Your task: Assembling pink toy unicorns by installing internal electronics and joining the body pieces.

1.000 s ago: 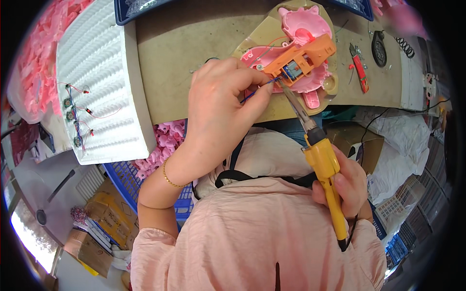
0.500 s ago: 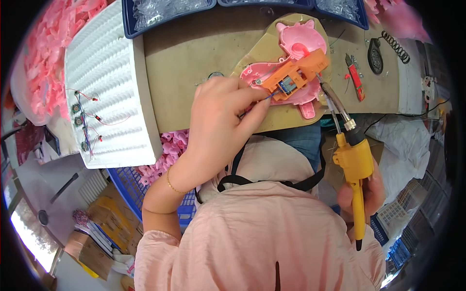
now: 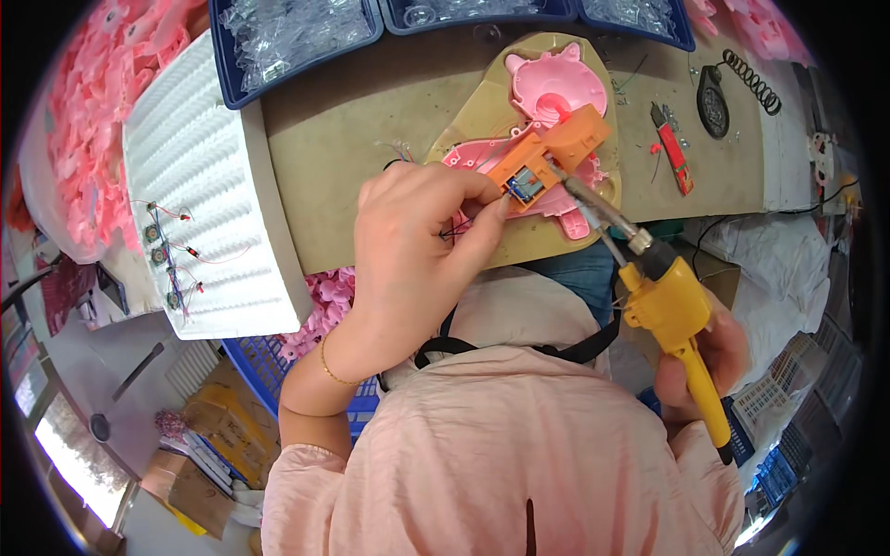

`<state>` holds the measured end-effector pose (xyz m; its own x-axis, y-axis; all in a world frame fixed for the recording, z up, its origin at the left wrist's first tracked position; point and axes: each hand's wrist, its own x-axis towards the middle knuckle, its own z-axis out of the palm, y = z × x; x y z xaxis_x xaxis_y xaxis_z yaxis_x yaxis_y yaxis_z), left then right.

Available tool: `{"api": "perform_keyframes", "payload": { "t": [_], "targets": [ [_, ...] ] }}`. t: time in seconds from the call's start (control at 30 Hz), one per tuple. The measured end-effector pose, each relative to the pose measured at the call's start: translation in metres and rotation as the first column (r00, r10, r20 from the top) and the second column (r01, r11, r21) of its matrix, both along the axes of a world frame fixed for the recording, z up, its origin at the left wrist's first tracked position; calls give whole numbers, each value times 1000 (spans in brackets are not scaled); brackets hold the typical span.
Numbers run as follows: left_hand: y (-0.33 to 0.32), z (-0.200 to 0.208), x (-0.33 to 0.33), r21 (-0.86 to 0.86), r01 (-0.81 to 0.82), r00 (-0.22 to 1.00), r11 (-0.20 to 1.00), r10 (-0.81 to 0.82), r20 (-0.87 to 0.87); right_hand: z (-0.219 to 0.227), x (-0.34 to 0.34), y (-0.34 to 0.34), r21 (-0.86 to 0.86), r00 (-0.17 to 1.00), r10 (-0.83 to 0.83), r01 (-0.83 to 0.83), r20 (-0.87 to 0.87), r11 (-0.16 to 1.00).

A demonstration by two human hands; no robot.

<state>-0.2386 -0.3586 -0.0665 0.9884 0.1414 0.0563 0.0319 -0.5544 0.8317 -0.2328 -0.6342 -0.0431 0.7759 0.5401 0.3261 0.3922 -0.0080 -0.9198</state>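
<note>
My left hand (image 3: 413, 227) pinches thin dark wires between thumb and forefinger, at the left end of an orange plastic housing (image 3: 577, 137). Inside the housing's open compartment sits a small blue and grey part (image 3: 527, 183). The housing rests on a pink animal-shaped toy shell (image 3: 565, 79), which lies in a tan shaped holder (image 3: 596, 65). Wrapped round its yellow handle, my right hand (image 3: 721, 357) holds a soldering gun (image 3: 669, 301). Its metal tip points up and left at the compartment; whether it touches anything there cannot be made out.
Blue trays (image 3: 371, 42) of clear plastic parts line the bench's far edge. To the left, a white ridged foam sheet (image 3: 209, 185) carries small wired speakers. A red cutter (image 3: 672, 153) and a black coil-corded object (image 3: 712, 102) lie right. Below left stands a blue basket (image 3: 250, 366) of pink pieces.
The soldering gun's tip has moved left along the orange housing, to its open compartment. My left hand keeps its pinch on the wires. The whole view has shifted slightly.
</note>
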Motion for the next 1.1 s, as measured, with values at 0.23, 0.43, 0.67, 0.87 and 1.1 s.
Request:
{"api": "perform_keyframes", "payload": {
  "t": [0.23,0.43,0.67,0.87,1.1],
  "targets": [
    [1,6,4,92,39,999,995,-42,24,1,12,13,-192,953,49,9,299,981],
    [1,8,5,160,46,998,986,-52,35,-2,17,23,-89,971,100,-82,218,993],
    [2,10,6,204,66,996,977,-77,46,41,23,19,-263,568,-25,-341,-823,903],
    [2,13,10,213,86,994,973,-97,43,11,13,11,-265,971,188,-144,147,953],
    [2,17,8,216,83,996,973,-88,15,6,10,8,-133,960,95,-61,264,989]
  ]
}}
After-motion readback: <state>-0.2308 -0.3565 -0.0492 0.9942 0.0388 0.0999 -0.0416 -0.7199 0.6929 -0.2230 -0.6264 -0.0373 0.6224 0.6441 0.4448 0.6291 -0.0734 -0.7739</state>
